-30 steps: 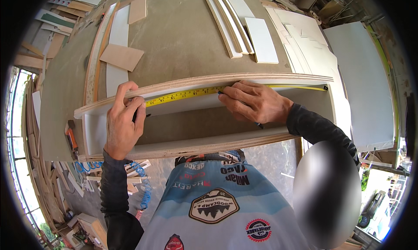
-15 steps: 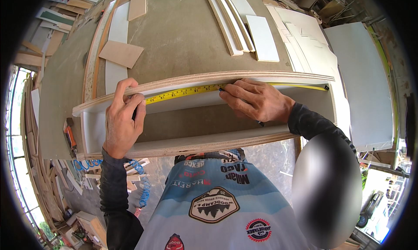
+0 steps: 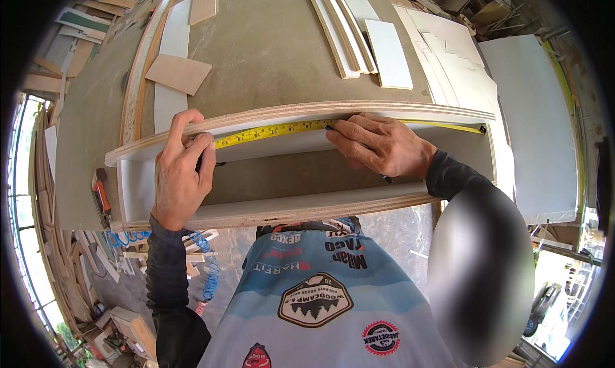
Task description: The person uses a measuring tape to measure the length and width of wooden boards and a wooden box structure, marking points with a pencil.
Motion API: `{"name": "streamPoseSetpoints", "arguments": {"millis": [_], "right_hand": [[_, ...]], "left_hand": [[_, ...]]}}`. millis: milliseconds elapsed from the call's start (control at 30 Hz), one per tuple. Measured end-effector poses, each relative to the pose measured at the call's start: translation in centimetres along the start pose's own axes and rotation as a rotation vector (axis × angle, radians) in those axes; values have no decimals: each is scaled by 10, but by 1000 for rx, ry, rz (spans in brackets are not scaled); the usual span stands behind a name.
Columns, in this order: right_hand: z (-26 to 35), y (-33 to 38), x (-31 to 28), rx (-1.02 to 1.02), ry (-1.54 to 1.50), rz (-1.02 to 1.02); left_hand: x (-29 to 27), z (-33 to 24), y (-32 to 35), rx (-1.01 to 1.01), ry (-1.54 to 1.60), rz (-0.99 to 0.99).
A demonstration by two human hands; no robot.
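A long, shallow box frame (image 3: 307,211) of plywood with white inner faces lies across the work surface in front of me. A yellow tape measure (image 3: 275,130) is drawn out along the inside of its far wall, with the tape's end at the right end panel. My left hand (image 3: 181,179) is closed round the tape's dark case, mostly hidden by the fingers, and its index finger hooks over the far wall's edge. My right hand (image 3: 387,145) pinches a dark pen (image 3: 387,179) at the tape's middle, its fingers against the far wall.
An orange-and-dark hand tool (image 3: 101,194) lies left of the frame. Beyond it are a loose brown board (image 3: 178,74), white strips (image 3: 336,32) and a short white panel (image 3: 388,54). A large white sheet (image 3: 528,124) stands at right. A coiled blue hose (image 3: 210,272) hangs below the near edge.
The view has shifted slightly. Both hands, the tape measure and the pen keep nearly the same places on the frame.
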State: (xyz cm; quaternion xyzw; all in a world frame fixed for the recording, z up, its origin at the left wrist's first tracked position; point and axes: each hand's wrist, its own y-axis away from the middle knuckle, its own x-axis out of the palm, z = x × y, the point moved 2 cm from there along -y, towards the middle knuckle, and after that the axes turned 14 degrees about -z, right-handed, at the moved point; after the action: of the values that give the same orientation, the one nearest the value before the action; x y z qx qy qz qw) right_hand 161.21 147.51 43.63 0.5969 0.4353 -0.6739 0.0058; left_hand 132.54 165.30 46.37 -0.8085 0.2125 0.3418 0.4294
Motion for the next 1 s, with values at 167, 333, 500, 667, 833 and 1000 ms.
{"name": "streamPoseSetpoints", "arguments": {"millis": [167,333,500,667,833,1000], "right_hand": [[1,-1,1,1,-3,-35],[1,-1,1,2,5,-29],[1,-2,1,5,-1,-33],[1,-2,1,15,-11,-31],[2,-3,0,17,-12,-27],[1,-3,2,8,0,-24]], "left_hand": [[0,1,1,1,-3,0],[-1,1,0,1,2,5],[0,1,1,-2,10,-3],[0,1,0,-1,-1,4],[0,0,0,2,-2,1],[-1,1,0,-3,9,-2]]}}
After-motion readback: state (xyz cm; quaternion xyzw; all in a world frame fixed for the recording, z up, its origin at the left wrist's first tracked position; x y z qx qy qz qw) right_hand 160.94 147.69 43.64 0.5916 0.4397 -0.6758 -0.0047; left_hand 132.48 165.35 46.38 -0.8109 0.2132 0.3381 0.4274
